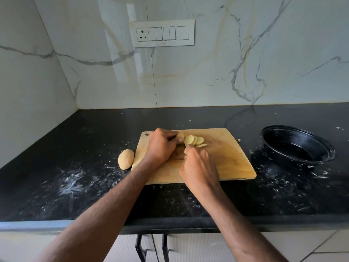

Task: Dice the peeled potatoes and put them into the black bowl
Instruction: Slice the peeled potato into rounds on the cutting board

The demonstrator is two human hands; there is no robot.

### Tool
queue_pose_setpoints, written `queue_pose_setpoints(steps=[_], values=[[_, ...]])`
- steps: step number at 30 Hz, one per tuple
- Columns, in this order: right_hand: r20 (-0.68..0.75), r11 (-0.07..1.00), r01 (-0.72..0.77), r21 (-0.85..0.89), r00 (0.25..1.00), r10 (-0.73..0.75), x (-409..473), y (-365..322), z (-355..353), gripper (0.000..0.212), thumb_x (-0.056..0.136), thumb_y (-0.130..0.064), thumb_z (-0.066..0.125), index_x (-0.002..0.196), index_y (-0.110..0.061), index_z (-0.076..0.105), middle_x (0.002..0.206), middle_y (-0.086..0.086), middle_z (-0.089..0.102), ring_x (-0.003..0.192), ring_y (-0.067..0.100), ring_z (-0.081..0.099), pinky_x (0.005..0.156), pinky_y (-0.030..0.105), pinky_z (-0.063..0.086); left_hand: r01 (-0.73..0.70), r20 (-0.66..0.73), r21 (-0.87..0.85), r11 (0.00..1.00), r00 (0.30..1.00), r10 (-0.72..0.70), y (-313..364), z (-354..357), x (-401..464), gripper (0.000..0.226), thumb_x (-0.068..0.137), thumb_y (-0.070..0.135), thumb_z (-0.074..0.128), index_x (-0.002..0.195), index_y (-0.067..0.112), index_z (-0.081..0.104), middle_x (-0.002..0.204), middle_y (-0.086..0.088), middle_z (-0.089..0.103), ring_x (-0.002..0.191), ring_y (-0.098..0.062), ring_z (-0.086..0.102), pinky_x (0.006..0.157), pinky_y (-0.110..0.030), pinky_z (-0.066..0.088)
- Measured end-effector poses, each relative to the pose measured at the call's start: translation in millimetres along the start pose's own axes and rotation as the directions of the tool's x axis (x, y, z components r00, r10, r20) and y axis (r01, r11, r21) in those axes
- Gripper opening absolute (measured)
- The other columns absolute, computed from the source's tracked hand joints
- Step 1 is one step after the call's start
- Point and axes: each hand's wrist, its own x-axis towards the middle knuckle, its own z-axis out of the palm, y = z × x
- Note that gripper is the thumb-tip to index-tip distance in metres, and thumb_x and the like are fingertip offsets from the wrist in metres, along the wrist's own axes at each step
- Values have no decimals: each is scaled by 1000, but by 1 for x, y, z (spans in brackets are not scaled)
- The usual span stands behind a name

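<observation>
While your left hand (pixel 160 146) grips the pale peeled potato (pixel 180 136) on the rectangular wooden cutting board (pixel 226 163), your right hand (pixel 198 167) is curled, presumably around a knife mostly hidden from view. Round slices (pixel 194 141) lie fanned beside it. Slicing is underway; next, cross-cut into dice. The round black bowl (pixel 297 146) and second whole potato (pixel 126 159) wait on the tabletop.

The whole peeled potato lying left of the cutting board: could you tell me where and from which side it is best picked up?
Grip the whole potato across its narrow middle, coming from above. It lies flat on the counter, long axis running roughly front to back, its right side close against the cutting board. The left hand, nearest it, seems the natural one.
</observation>
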Motion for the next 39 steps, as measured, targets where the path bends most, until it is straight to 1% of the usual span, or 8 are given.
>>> queue_pose_setpoints(steps=[5,10,14,19,27,30,35,39], values=[[-2,1000,18,-21,1000,-18,-1,3,-5,26,95,-10,55,121,-15,59,98,5,66,83,20,63,68,34,57,24,0,3,1000,1000,-24,0,0,-1,7,87,20,78,80,18,80,62,16,66,53,2,47,53,-14,37],[-32,999,12,-41,999,-13,-11,10,-7,29,95,-17,55,124,-19,58,97,6,67,87,24,63,68,33,50,77,-24,15,997,997,-77,-5,0,1,7,88,18,76,87,12,79,77,0,75,74,-21,69,72,-43,57],[-78,998,-31,-62,997,27,-11,10,-4,25,94,-18,55,119,-19,61,92,6,69,83,27,64,64,30,40,107,-46,-18,994,993,-108,-5,-2,-1,14,86,17,79,100,15,80,85,7,76,82,-12,72,79,-35,60],[-110,997,-78,-25,991,75,-5,8,-3,22,92,-16,61,113,-17,66,91,5,72,81,24,69,69,33,57,117,-31,-27,993,993,-118,-5,-3,0,32,84,20,81,115,14,76,100,7,77,91,-4,70,87,-28,59],[-209,996,-49,74,976,64,-11,14,-8,23,100,-22,51,120,-22,63,88,3,71,69,18,49,61,27,31,96,-49,-70,993,994,-99,0,-5,-1,31,79,23,85,109,14,79,96,10,77,86,3,69,80,-14,55],[-279,998,-12,67,960,31,-13,12,-9,17,95,-18,61,111,-19,68,74,2,70,58,15,40,51,22,23,105,-41,-89,990,993,-109,2,-4,-1,27,79,22,85,104,15,79,82,22,70,83,2,69,78,-16,54],[-324,998,41,57,946,-20,-9,8,0,17,85,-9,73,100,-14,70,59,2,65,49,24,59,50,22,25,97,-18,-83,992,995,-98,4,-2,-2,15,82,23,83,97,19,81,76,15,73,86,-20,71,78,-36,58],[-288,998,36,54,957,-19,-7,8,1,17,89,-12,68,106,-14,70,63,3,66,48,17,45,47,22,26,74,-16,-91,993,997,-76,-2,0,0,6,83,24,83,88,21,82,73,10,75,66,-4,59,64,-30,53]])
